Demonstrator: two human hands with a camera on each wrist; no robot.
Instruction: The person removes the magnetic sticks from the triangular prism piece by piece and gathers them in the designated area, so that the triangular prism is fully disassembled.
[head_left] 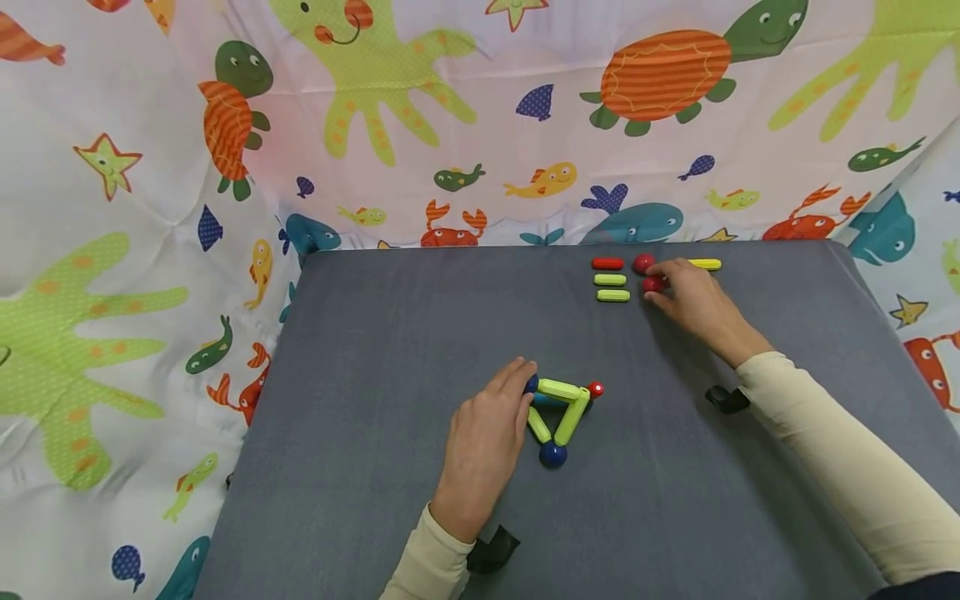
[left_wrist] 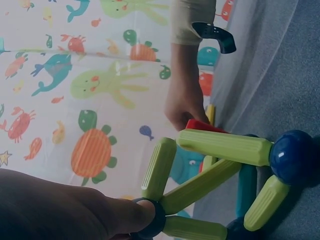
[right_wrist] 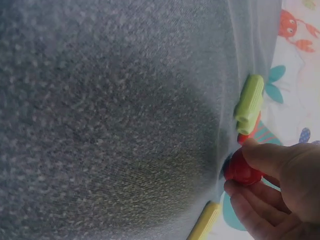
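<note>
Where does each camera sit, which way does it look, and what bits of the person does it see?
Head: worn on the head, looking forward and down at the table; left hand, right hand and both sleeves show.
Left wrist: worn there, looking past the left hand on a blue ball, across the shape to the sheet; the right hand shows beyond.
Right wrist: worn there, looking at the right hand pinching a red ball; no left hand shows.
Shared: head and right wrist both show the yellow stick.
</note>
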